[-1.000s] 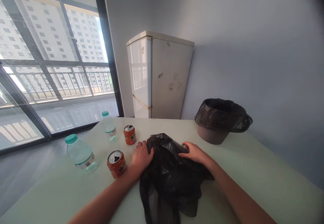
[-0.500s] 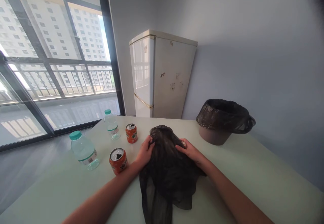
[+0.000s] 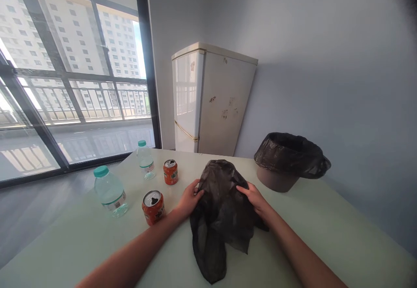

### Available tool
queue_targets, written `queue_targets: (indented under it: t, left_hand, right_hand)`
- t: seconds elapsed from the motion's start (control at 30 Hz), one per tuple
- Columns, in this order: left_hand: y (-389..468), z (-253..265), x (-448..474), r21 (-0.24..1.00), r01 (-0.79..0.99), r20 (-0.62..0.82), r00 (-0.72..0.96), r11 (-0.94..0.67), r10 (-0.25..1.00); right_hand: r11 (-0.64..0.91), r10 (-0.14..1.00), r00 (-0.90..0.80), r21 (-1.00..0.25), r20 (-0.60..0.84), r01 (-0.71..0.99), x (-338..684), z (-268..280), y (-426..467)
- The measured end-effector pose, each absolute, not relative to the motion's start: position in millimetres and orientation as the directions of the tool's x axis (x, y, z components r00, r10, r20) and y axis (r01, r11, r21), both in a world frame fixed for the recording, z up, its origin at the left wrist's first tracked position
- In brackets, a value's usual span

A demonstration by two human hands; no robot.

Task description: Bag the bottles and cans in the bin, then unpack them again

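A black plastic bag (image 3: 224,205) lies bunched over the table between my hands, its loose handle-like end hanging toward me. My left hand (image 3: 190,199) pinches the bag's left edge, thumb on top. On the other side my right hand (image 3: 256,196) grips the right edge between thumb and fingers. Whether anything is inside the bag is hidden. Left of the bag stand two orange drink cans, a near can (image 3: 153,207) close to my left forearm and a farther can (image 3: 170,172); both tops look opened.
Two clear plastic bottles with green caps, a nearer bottle (image 3: 110,192) and a farther bottle (image 3: 145,160), stand on the table's left. A brown bin (image 3: 276,179) lined with a black bag (image 3: 289,155) stands at the right. Behind the pale table (image 3: 329,231) is a white fridge (image 3: 224,101).
The bag has spread wider between my hands, and its hanging end has drawn back from the near edge. My right hand has shifted slightly right. Cans, bottles and bin stay put.
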State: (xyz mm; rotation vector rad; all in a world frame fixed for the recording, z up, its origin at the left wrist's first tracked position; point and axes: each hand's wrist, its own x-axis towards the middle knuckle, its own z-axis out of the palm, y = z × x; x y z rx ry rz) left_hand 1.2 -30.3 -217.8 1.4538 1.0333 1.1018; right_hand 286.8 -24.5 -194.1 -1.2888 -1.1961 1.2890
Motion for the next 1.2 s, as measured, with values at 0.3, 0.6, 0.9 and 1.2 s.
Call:
queue_targets:
  t: [0.3,0.6,0.9,1.2]
  left_hand:
    - [-30.0,-206.7,-3.6,0.912,0.11,0.382,0.121,-0.395,0.916]
    - [-37.0,-199.6,-2.4,0.969,0.115,0.22,-0.013,-0.217,0.975]
    - [-37.7,-205.7,0.4,0.969,0.166,0.174,0.074,-0.184,0.982]
    - [-37.9,-203.4,0.3,0.895,0.198,0.366,0.19,-0.401,0.911]
  right_hand:
    - [0.266,0.946,-0.233,-0.951,0.226,0.158,303.6,-180.5,-28.4]
    - [0.205,0.936,-0.316,-0.969,0.153,0.137,316.5,-176.4,-27.6]
    - [0.096,0.98,-0.181,-0.991,0.079,0.088,309.9,-164.5,-29.9]
    - [-0.09,0.803,-0.591,-0.996,-0.073,0.0,339.6,-131.7,-49.2]
